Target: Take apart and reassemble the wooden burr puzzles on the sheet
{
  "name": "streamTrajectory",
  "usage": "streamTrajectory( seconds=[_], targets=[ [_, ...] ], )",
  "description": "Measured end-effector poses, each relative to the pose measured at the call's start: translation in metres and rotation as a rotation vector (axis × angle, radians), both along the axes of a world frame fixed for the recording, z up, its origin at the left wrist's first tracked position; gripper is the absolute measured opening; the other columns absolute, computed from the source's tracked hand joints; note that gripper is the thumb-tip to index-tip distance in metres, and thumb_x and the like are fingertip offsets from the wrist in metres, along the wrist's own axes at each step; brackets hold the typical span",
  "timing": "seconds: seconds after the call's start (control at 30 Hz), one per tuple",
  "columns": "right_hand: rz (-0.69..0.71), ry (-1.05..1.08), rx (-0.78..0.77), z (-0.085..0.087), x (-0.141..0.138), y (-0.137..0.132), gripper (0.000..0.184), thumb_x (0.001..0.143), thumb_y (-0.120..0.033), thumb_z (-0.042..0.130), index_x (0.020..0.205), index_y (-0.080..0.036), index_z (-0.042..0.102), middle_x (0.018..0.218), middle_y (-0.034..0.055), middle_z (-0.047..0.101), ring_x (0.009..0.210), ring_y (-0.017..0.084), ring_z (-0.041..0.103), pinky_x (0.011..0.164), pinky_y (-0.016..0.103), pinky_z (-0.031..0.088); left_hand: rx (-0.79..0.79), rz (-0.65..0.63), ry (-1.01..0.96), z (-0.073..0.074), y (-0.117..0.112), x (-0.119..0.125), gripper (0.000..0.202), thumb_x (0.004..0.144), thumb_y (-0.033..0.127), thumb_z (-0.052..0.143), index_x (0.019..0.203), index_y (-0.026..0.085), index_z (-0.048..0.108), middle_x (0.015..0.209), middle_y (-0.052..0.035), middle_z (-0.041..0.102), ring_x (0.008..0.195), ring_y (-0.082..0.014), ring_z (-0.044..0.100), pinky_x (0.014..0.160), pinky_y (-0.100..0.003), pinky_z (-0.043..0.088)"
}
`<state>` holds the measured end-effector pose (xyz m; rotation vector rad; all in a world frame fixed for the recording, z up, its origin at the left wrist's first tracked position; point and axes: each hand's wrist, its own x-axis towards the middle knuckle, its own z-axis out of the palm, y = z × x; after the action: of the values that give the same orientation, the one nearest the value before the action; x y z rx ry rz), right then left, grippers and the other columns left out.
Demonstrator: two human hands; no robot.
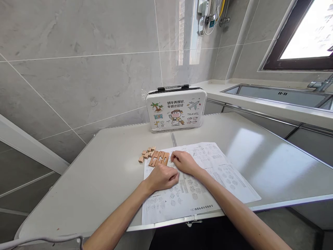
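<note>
Both my hands rest on a printed instruction sheet [208, 180] that lies on a grey folding table [104, 173]. My left hand [163, 177] is curled with its fingers tucked under, just below a cluster of notched wooden puzzle pieces [154, 156]. My right hand [183, 161] lies beside it to the right, fingers bent, knuckles close to the right end of the wooden pieces. Whether either hand holds anything is hidden by the fingers.
A white carry case [176, 109] with cartoon prints and the word TRAVEL stands upright at the table's far edge against the tiled wall. A counter with a steel sink [275, 93] runs along the right, under a window [307, 34].
</note>
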<state>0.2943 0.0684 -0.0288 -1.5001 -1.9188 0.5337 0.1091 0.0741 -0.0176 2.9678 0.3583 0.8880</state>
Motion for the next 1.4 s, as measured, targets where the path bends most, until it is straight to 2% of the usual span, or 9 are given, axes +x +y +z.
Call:
streamTrajectory(
  seconds=[0.47, 0.73, 0.83, 0.93, 1.03, 1.17, 1.27, 1.4],
  targets=[
    [0.001, -0.014, -0.009, 0.002, 0.000, -0.001, 0.023, 0.088, -0.006, 0.049, 0.082, -0.022, 0.065, 0.087, 0.0001, 0.075, 0.078, 0.016, 0.063, 0.069, 0.025, 0.039, -0.003, 0.014, 0.018, -0.001, 0.000, 0.000, 0.036, 0.093, 0.017, 0.055, 0.060, 0.020, 0.042, 0.049, 0.0062, 0.043, 0.045, -0.0100, 0.034, 0.048, -0.028, 0.027],
    [0.000, -0.006, -0.014, 0.002, 0.000, 0.000, 0.023, 0.088, -0.006, 0.050, 0.082, -0.022, 0.065, 0.087, -0.0003, 0.074, 0.079, 0.016, 0.064, 0.069, 0.025, 0.039, -0.032, 0.078, -0.029, -0.001, 0.001, 0.000, 0.036, 0.092, 0.016, 0.056, 0.060, 0.020, 0.040, 0.050, 0.0058, 0.043, 0.046, -0.0107, 0.036, 0.051, -0.030, 0.026],
    [0.005, -0.009, -0.014, 0.002, 0.000, -0.001, 0.023, 0.088, -0.006, 0.050, 0.082, -0.022, 0.066, 0.089, 0.0005, 0.075, 0.079, 0.016, 0.064, 0.069, 0.025, 0.039, -0.037, 0.213, -0.081, 0.001, 0.002, 0.001, 0.036, 0.094, 0.017, 0.055, 0.061, 0.021, 0.039, 0.052, 0.0046, 0.044, 0.049, -0.0122, 0.039, 0.054, -0.031, 0.027],
    [0.011, -0.012, -0.011, 0.003, 0.000, -0.002, 0.024, 0.090, -0.006, 0.049, 0.084, -0.022, 0.066, 0.091, 0.0007, 0.075, 0.081, 0.016, 0.064, 0.070, 0.025, 0.039, -0.044, 0.383, -0.109, 0.007, 0.007, -0.001, 0.028, 0.096, 0.021, 0.054, 0.070, 0.022, 0.046, 0.062, 0.0018, 0.053, 0.060, -0.0158, 0.049, 0.065, -0.032, 0.038],
    [0.014, -0.014, -0.011, 0.004, 0.000, -0.002, 0.025, 0.091, -0.006, 0.048, 0.084, -0.022, 0.066, 0.091, 0.0003, 0.075, 0.081, 0.016, 0.063, 0.070, 0.025, 0.038, -0.061, 0.610, -0.079, 0.013, 0.021, -0.010, 0.013, 0.099, 0.029, 0.056, 0.088, 0.021, 0.056, 0.087, -0.0055, 0.065, 0.086, -0.0236, 0.060, 0.086, -0.040, 0.043],
    [0.016, -0.019, -0.022, 0.004, 0.000, -0.001, 0.024, 0.090, -0.005, 0.049, 0.083, -0.022, 0.065, 0.091, 0.0006, 0.075, 0.079, 0.016, 0.063, 0.071, 0.026, 0.039, -0.074, 0.903, 0.000, 0.011, 0.041, -0.029, 0.028, 0.098, 0.043, 0.059, 0.112, 0.019, 0.059, 0.115, -0.0150, 0.064, 0.106, -0.0333, 0.058, 0.093, -0.047, 0.043],
    [0.018, -0.020, -0.027, 0.004, 0.001, -0.001, 0.024, 0.090, -0.005, 0.049, 0.083, -0.022, 0.065, 0.091, 0.0007, 0.075, 0.080, 0.016, 0.063, 0.072, 0.026, 0.039, -0.049, 1.000, 0.050, 0.006, 0.049, -0.039, 0.043, 0.097, 0.049, 0.059, 0.125, 0.016, 0.056, 0.124, -0.0183, 0.062, 0.116, -0.0373, 0.055, 0.100, -0.051, 0.041],
    [0.017, -0.021, -0.034, 0.005, 0.001, -0.001, 0.024, 0.090, -0.005, 0.049, 0.083, -0.022, 0.065, 0.092, 0.0006, 0.075, 0.079, 0.016, 0.063, 0.071, 0.026, 0.038, -0.042, 1.045, 0.103, 0.005, 0.051, -0.043, 0.052, 0.100, 0.053, 0.054, 0.131, 0.011, 0.054, 0.125, -0.0217, 0.065, 0.120, -0.0387, 0.055, 0.106, -0.053, 0.037]
  ],
)
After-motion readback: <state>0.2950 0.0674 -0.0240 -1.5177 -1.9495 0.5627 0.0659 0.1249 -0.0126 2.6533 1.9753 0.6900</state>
